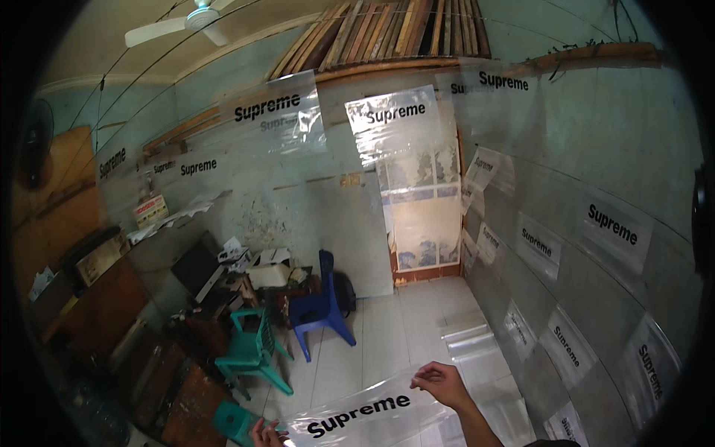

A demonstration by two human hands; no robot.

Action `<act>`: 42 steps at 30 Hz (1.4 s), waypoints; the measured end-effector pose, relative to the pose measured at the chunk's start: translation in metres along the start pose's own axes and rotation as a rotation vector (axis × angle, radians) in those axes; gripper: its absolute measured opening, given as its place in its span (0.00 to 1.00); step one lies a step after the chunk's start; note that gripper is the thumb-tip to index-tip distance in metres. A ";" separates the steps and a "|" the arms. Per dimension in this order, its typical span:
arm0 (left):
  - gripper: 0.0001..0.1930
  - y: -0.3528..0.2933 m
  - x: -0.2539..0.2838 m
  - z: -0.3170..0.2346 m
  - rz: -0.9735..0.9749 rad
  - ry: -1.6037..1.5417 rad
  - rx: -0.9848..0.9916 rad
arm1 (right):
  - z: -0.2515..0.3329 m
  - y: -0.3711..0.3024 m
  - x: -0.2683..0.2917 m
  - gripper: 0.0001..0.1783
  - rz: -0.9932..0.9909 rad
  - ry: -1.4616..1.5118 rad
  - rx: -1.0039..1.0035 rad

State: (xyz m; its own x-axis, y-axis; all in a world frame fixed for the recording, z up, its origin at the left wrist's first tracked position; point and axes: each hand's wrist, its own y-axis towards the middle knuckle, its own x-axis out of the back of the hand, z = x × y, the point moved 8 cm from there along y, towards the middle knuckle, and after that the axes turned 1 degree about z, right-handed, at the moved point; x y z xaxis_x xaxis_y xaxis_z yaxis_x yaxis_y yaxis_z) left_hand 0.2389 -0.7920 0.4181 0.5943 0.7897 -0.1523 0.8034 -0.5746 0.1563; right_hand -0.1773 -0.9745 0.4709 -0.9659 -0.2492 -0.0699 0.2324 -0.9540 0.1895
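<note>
A transparent plastic bag [361,419] with black lettering is stretched between my two hands at the bottom of the view. My right hand [441,384] pinches its upper right corner between thumb and fingertips. At the lower edge, my left hand [267,433] has its fingers closed on the bag's left end; part of this hand is cut off by the frame. Similar printed bags hang beyond, among them one bag [283,123] at the upper left and another bag [398,123] before the door. More bags [618,227] line the right wall in rows.
A green chair [253,350] and a blue chair [320,309] stand by a cluttered desk with a dark monitor [197,268]. Plastic sheets [471,339] lie on the tiled floor at right. Thin lines cross overhead near a ceiling fan [201,18]. Wooden frames [395,30] fill a high rack.
</note>
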 end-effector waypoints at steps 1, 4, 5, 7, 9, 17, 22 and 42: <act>0.17 0.015 -0.022 0.002 0.043 0.001 -0.014 | 0.000 0.008 0.014 0.09 -0.020 0.007 -0.016; 0.18 0.051 -0.089 0.011 0.209 -0.028 -0.001 | 0.001 0.037 0.053 0.10 -0.032 0.027 -0.045; 0.18 0.064 -0.112 0.012 0.290 -0.049 -0.007 | 0.004 0.047 0.062 0.10 -0.031 0.042 -0.025; 0.18 0.084 -0.150 0.018 0.373 -0.153 0.029 | 0.004 0.068 0.079 0.10 -0.082 0.005 -0.050; 0.18 0.110 -0.186 0.021 0.414 -0.157 0.076 | 0.017 0.093 0.091 0.10 -0.129 -0.017 0.015; 0.12 0.190 -0.361 -0.049 0.795 -0.359 0.008 | 0.103 0.175 0.148 0.13 -0.380 -0.029 0.109; 0.12 0.210 -0.451 -0.155 0.898 -0.352 -0.185 | 0.200 0.218 0.195 0.12 -0.430 -0.097 0.267; 0.24 0.164 -0.532 -0.829 1.346 -1.120 -1.267 | 0.834 0.246 0.176 0.20 0.318 -0.205 1.391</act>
State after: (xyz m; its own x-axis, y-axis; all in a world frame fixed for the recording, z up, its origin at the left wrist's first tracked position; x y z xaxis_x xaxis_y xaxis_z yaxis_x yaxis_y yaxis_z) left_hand 0.0252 -1.1280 1.3340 0.7778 -0.5564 0.2925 -0.1736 0.2571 0.9507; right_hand -0.3850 -1.1137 1.3222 -0.9222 -0.2740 0.2728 0.2551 0.0991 0.9618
